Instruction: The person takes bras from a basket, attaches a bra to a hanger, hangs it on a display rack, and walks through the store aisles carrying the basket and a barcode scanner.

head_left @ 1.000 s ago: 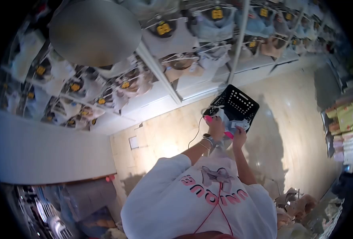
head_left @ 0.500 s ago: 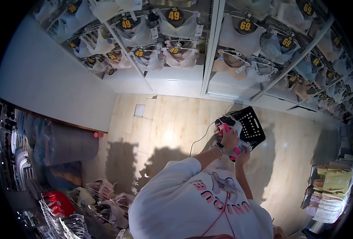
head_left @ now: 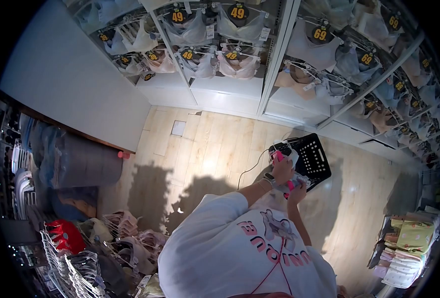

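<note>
at the near side of the black basket (head_left: 315,161), as the head view brings it to me out here, i have the left hand (head_left: 282,171) wrapped around a pink item (head_left: 278,156). that item sits by the basket's left end; more pink shows lower down, by the right hand (head_left: 298,192), and i cannot tell whether it belongs to the same piece. my right fingertips seem to be pinching a small pale piece (head_left: 305,179), too blurred on my feed to name. pale fabric (head_left: 292,155) shows just beside the left hand, against the basket. wood floor (head_left: 215,149) spreads out below, though what bears the basket i cannot tell.

as i judge it, the step in hand is close two-handed work: the left steadies or works the pink item while the right presents the pale piece to it. from this pose, the next move calls for a firm left grip, a light right pinch, and the two lined up without snagging the fabric or knocking the basket's rim.
</note>
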`<act>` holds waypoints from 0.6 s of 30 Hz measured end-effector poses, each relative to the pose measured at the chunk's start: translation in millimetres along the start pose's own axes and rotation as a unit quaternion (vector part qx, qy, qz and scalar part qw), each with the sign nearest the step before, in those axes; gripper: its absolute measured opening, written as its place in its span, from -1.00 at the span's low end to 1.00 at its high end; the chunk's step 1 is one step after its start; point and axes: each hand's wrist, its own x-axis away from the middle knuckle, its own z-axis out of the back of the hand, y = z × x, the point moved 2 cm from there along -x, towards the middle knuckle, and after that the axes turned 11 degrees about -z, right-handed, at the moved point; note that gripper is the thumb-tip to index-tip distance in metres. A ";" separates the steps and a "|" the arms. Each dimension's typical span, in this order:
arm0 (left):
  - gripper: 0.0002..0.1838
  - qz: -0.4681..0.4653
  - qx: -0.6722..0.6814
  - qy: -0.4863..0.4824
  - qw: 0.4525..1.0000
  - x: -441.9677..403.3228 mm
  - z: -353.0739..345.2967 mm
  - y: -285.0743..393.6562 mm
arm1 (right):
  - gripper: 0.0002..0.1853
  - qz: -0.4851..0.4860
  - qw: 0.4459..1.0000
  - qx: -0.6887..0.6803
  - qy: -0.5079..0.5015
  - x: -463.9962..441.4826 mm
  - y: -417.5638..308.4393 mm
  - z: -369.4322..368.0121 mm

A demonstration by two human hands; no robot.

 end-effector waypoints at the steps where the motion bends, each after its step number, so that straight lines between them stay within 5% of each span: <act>1: -0.72 0.008 0.002 -0.001 1.000 3.4 2.8 0.8 | -0.71 0.001 1.000 0.005 -0.001 2.2 1.2 -0.1; 6: -0.70 0.088 0.058 -0.069 0.992 19.4 -2.8 13.9 | -0.72 0.024 1.000 0.001 -0.006 10.0 9.6 17.3; 12: -0.67 0.085 -0.031 0.041 0.995 37.7 -6.9 49.5 | -0.74 0.052 0.999 -0.004 0.015 11.1 15.8 45.2; 15: -0.63 0.161 0.032 -0.071 0.984 44.5 -11.0 66.6 | -0.74 0.077 0.997 -0.003 0.008 4.4 27.5 58.8; 18: -0.58 0.171 0.013 -0.048 0.984 57.0 -14.9 81.6 | -0.73 0.094 0.995 0.021 -0.010 -0.8 40.0 69.2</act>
